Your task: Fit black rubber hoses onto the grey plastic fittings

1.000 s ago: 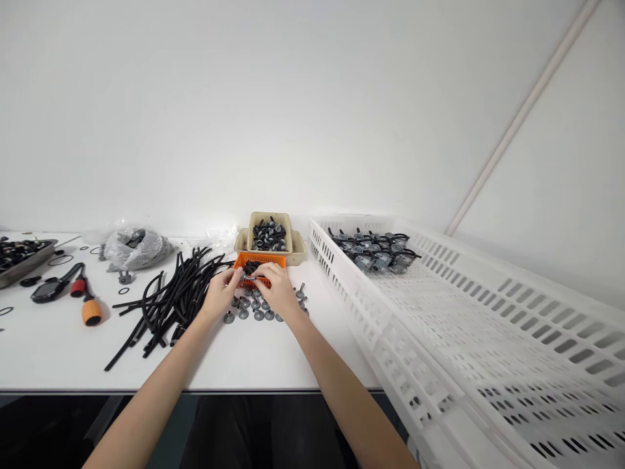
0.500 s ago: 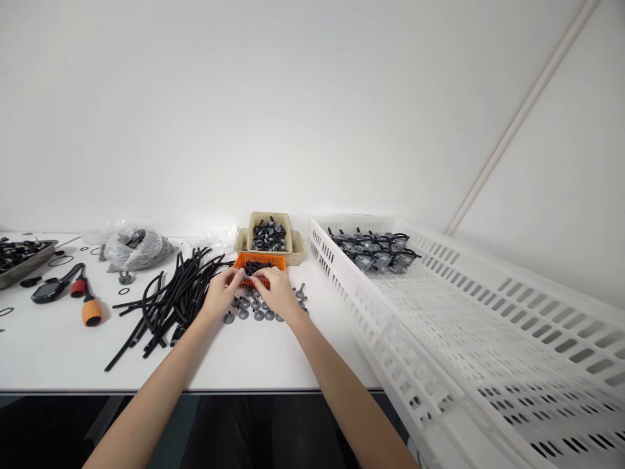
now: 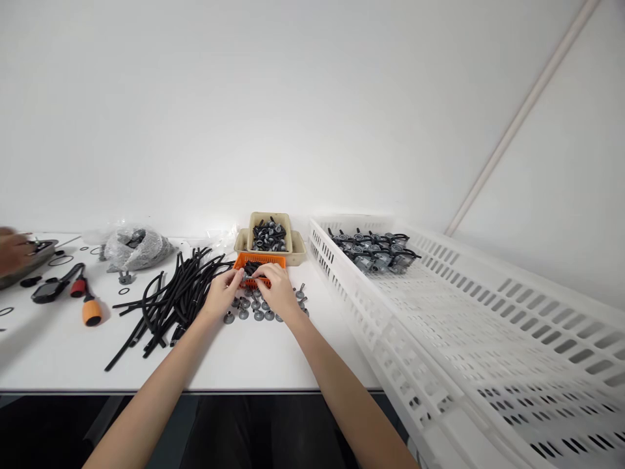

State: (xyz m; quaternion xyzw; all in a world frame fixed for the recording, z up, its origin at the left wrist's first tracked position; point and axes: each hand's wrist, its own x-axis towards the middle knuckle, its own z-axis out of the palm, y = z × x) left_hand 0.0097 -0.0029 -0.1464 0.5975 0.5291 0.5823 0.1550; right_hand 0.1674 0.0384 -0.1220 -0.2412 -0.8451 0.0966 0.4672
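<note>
My left hand (image 3: 222,294) pinches a small grey fitting (image 3: 246,277) in front of the orange basket. Facing it, my right hand (image 3: 277,288) has its fingertips closed at the fitting's other side; what lies in them is too small to make out. Short black pieces (image 3: 252,267) fill the orange basket (image 3: 270,260) just behind my fingers. Below both hands, several grey fittings with round bases (image 3: 258,315) stand on the white table (image 3: 273,358), partly hidden by my right hand.
Black rubber tubes (image 3: 183,293) lie heaped on the left, near an orange-handled tool (image 3: 92,311) and a plastic bag of parts (image 3: 134,251). Beige trays (image 3: 291,242) stand behind the basket. A white crate (image 3: 390,332) holds grey assemblies (image 3: 374,251). Another person's hand (image 3: 13,251) is far left.
Another person's blurred hand has come in over the metal tray at the far left. My own hands have barely moved; the grey fitting between them now shows more clearly.
</note>
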